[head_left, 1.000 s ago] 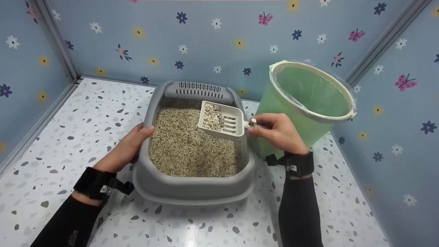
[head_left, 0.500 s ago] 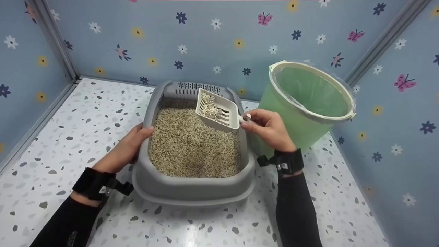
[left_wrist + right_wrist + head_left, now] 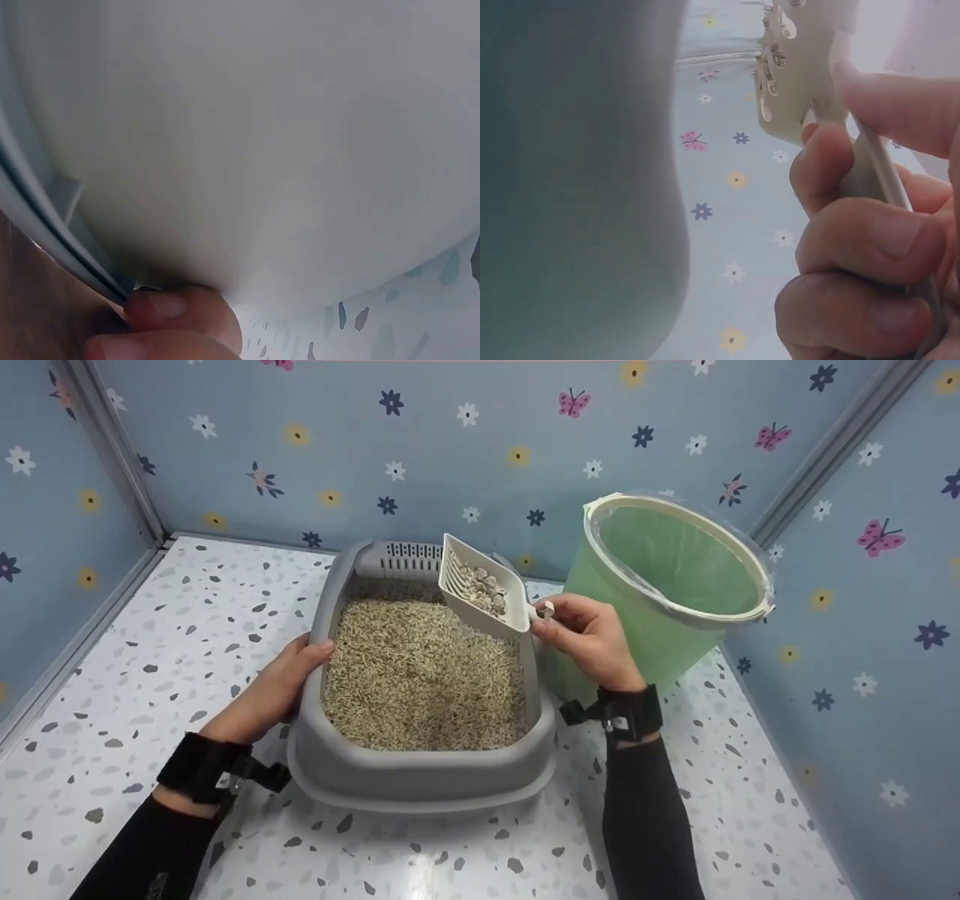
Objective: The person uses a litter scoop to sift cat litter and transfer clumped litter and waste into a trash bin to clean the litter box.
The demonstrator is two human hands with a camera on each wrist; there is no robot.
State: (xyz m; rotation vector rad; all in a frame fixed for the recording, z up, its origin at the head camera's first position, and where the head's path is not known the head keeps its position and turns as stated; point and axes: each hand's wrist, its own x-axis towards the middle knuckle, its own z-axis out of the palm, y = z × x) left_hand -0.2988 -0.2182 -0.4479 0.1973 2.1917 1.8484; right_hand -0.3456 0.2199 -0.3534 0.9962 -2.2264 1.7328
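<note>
A grey litter box [image 3: 420, 780] full of tan grainy litter [image 3: 420, 682] stands on the table. My left hand [image 3: 274, 682] grips its left rim, thumb on top; in the left wrist view fingertips [image 3: 180, 311] curl under the edge of the box's pale outer side [image 3: 262, 150]. Above the far right part of the box, my right hand [image 3: 592, 641] holds a cream slotted litter scoop [image 3: 480, 617] by its handle. Clumps [image 3: 487, 591] lie in the tilted scoop, gathered toward the handle end, and fine grains show beneath it. The right wrist view shows fingers [image 3: 870, 240] wrapped round the handle.
A green bin [image 3: 667, 656] with a clear liner over its cream rim stands right behind my right hand, close to the box. Flowered blue panels [image 3: 450, 450] enclose the back and both sides. The speckled white tabletop [image 3: 195, 615] extends around the box.
The scoop has risen toward the back of the box and its far end has tipped upward. Its clumps have slid toward the handle. My left hand keeps its place on the rim.
</note>
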